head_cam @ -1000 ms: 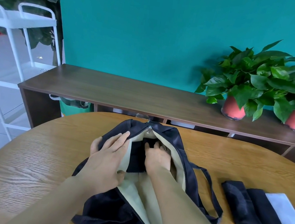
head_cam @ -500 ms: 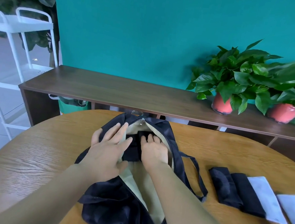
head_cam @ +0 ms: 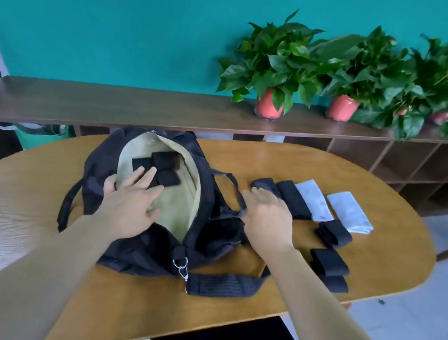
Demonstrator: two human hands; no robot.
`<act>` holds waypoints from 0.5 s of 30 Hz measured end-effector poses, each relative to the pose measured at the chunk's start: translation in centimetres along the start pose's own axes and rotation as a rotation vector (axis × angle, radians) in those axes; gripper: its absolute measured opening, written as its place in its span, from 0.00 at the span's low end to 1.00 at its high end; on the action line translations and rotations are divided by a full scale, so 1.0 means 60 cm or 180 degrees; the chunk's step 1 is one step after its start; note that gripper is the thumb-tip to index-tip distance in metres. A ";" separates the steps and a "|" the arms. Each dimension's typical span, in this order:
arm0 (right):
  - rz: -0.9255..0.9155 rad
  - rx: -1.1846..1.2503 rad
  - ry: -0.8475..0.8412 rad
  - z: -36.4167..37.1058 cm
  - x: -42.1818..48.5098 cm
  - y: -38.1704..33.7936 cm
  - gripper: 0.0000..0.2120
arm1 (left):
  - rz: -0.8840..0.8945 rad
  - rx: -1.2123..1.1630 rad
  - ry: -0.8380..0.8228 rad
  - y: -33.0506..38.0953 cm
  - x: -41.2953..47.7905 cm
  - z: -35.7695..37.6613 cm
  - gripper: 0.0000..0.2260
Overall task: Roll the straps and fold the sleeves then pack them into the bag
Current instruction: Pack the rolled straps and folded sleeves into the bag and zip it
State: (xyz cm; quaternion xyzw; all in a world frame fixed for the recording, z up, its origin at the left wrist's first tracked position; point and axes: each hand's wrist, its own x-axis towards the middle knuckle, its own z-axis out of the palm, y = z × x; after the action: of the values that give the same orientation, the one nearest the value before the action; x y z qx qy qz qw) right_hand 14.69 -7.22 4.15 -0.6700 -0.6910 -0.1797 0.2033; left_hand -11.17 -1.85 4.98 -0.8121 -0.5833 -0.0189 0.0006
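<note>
A black bag [head_cam: 148,248] with a beige lining lies open on the wooden table [head_cam: 375,272]. Three black rolled straps [head_cam: 161,168] sit inside it. My left hand [head_cam: 129,199] rests flat on the bag's left rim, fingers straight, holding the opening apart. My right hand [head_cam: 267,219] hovers open over the table just right of the bag, above the bag's handle. Beyond it lie two folded black sleeves [head_cam: 293,198] and two folded white sleeves [head_cam: 349,212]. Two black rolled straps [head_cam: 331,249] lie nearer the table's right edge.
The bag's shoulder strap [head_cam: 222,285] with a metal clip trails along the table's near edge. A dark wooden shelf [head_cam: 110,107] with several potted plants [head_cam: 275,64] stands behind the table against the teal wall.
My right hand has come out of the bag and moved right over the table, leaving the straps inside. The view swung right and down. My left hand stays on the bag's rim.
</note>
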 end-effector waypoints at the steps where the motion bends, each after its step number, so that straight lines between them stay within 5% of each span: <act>1: 0.0157 -0.0092 0.0003 -0.002 -0.026 0.022 0.16 | 0.0006 0.0020 -0.0018 0.005 -0.004 0.002 0.22; 5: 0.1216 -0.0352 -0.0170 -0.011 -0.115 0.096 0.18 | 0.0009 0.0066 -0.0005 0.020 -0.014 -0.002 0.22; 9: 0.2306 0.0010 -0.1209 -0.007 -0.160 0.122 0.28 | 0.0011 0.0079 0.0021 0.032 -0.015 -0.011 0.23; 15: 0.1911 0.0235 -0.1324 0.028 -0.152 0.063 0.24 | -0.0015 0.0111 0.0001 0.032 -0.021 -0.015 0.23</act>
State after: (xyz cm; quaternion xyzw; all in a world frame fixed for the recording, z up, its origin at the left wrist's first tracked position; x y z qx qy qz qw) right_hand 18.59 -13.99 -2.15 -0.8574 -0.4961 0.0532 0.1262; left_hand -9.81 -3.67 5.90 -0.8106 -0.5854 -0.0090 0.0148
